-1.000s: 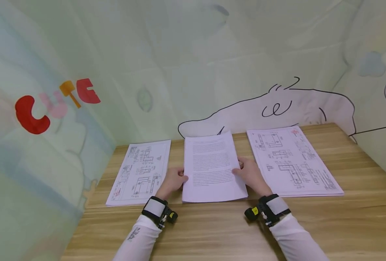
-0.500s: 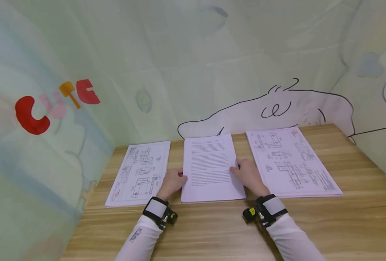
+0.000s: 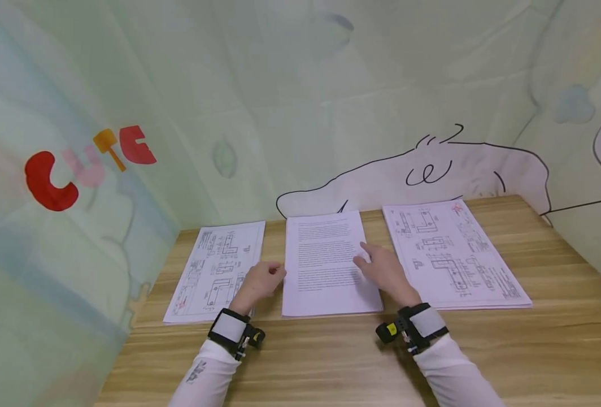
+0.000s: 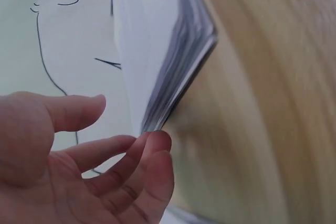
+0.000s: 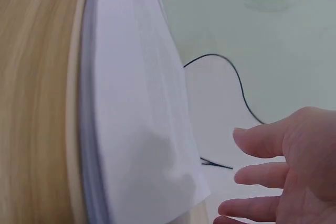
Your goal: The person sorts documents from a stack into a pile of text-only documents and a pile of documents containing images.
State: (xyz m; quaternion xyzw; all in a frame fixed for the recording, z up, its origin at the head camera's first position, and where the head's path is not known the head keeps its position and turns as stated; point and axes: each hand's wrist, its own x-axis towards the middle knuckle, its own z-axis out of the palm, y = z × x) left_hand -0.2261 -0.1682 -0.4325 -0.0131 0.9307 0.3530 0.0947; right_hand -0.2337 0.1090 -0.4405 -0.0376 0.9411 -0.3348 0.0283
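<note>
Left hand (image 3: 260,281), head view: fingers loosely bent, gripping nothing, tips at the left edge of the stack (image 3: 325,257). Right hand (image 3: 386,272): also holding nothing, thumb and forefinger parted at the right edge. Stack lies on the desk (image 3: 326,362) between the left drawings (image 3: 215,268) and the right drawings (image 3: 455,257). Top page carries blocks of printed lines, too small to read. Both drawings bear a red mark and fine lettering, likewise illegible. Wall letters spell "CUTE" (image 3: 93,174). Dark marking (image 3: 196,371) on the left sleeve: unreadable. No brand legible.

Left wrist view: thumb stands clear; fingertips (image 4: 158,141) meet or nearly meet a corner of the stack; contact uncertain. Page edges show as separate layers. Judgement: light, even pressure along the whole side should suit loose sheets better than a push at one corner, which could skew them.

Right wrist view: fingers spread, apart from the stack; print on the page is a grey blur. Judgement: a steady right palm opposite the left, both at the same height, would best keep the sheets from sliding or the top page from buckling.
</note>
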